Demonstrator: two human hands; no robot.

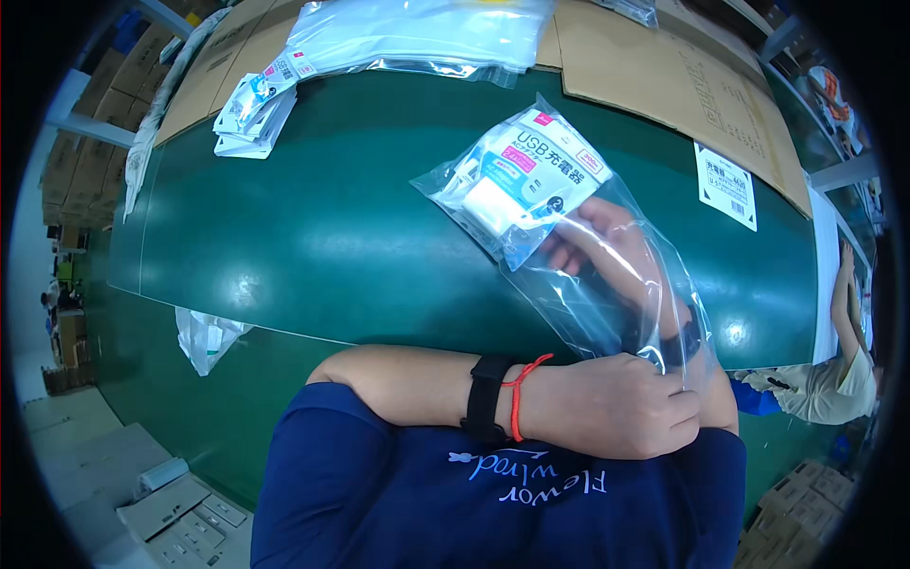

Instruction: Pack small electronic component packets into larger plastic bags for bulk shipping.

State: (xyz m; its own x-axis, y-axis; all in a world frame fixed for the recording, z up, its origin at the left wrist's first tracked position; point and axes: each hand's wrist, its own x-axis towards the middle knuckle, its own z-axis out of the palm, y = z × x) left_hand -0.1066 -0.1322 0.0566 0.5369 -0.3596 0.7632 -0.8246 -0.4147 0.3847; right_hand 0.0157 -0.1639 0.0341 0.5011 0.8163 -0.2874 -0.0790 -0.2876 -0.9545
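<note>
In the middle right of the table lies a large clear plastic bag (678, 261) with a white and blue carded charger pack (531, 171) at its far end. More packs may be stacked beneath; I cannot tell. My right hand (607, 242) is inside the bag, its fingers bent against the pack's near right corner. Close to my chest, my left hand (635, 408) is closed like a fist on the bag's near edge. A black band and a red cord circle the left wrist, and a dark band shows on the right one.
A pile of similar charger packs (254, 114) sits at the far left of the green table (313, 209). Clear bags (427, 38) are stacked at the back. Cardboard (664, 76) and a printed white sheet (726, 185) lie at the right. Another person's arm (842, 294) shows at the right edge.
</note>
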